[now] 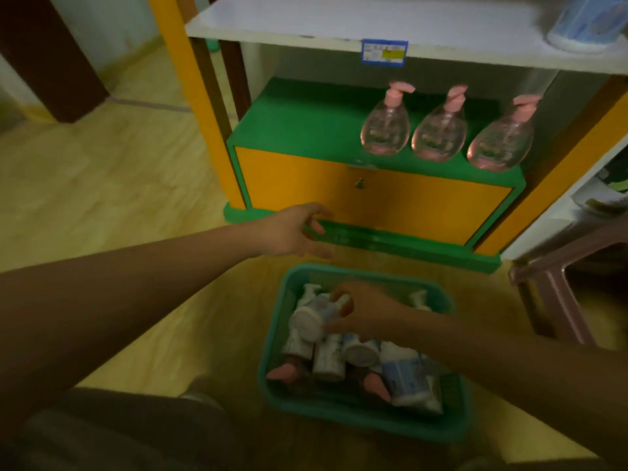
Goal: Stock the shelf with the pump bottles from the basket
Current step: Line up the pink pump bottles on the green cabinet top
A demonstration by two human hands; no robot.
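Observation:
A teal basket (272, 338) on the floor holds several white pump bottles and two clear ones with pink pumps (283, 372). My right hand (367, 314) reaches into the basket and grips a white pump bottle (314, 317), lifted slightly above the others. My left hand (295, 232) hovers open above the basket's far edge, in front of the cabinet. Three clear pump bottles with pink pumps (385, 125) stand in a row on the green shelf (299, 127), on its right half.
The shelf tops a yellow-fronted cabinet (339, 198) between yellow posts. A white shelf board (306, 22) with a blue price tag runs above it. A pink plastic stool (557, 287) stands to the right. The floor is wooden.

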